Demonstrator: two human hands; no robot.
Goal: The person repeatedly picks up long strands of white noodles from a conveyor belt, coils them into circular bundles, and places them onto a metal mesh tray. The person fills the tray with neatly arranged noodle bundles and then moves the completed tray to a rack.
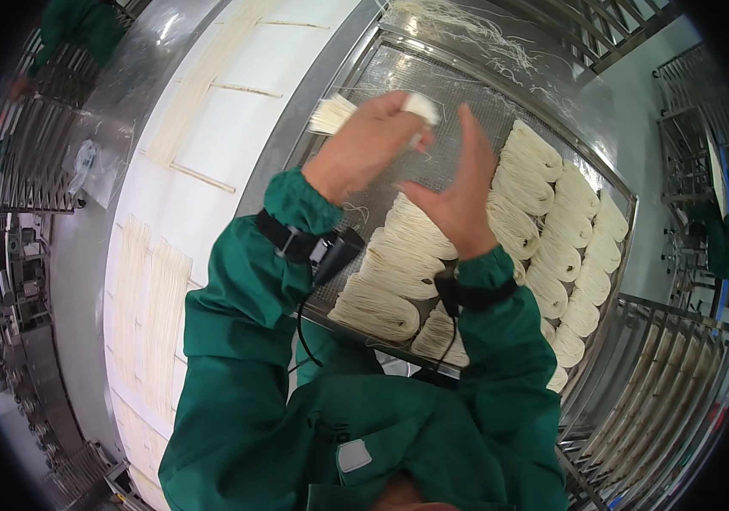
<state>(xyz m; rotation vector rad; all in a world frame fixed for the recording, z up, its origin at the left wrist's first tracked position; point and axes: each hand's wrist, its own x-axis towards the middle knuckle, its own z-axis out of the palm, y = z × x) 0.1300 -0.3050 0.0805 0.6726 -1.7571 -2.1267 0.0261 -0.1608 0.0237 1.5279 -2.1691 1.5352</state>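
Above the square metal mesh tray (432,81) of folded noodle bundles (398,281), the left hand (364,145) fingers clamp a pale white noodle bundle (334,112); right hand (458,200) fingers spread beside it.

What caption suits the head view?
Left hand grips a noodle bundle above a mesh tray; right hand open.

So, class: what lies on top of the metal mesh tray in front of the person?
Folded bundles of pale noodles lie in rows on the mesh tray. The left hand grips another bundle above it. Hands and sleeves hide part of the tray.
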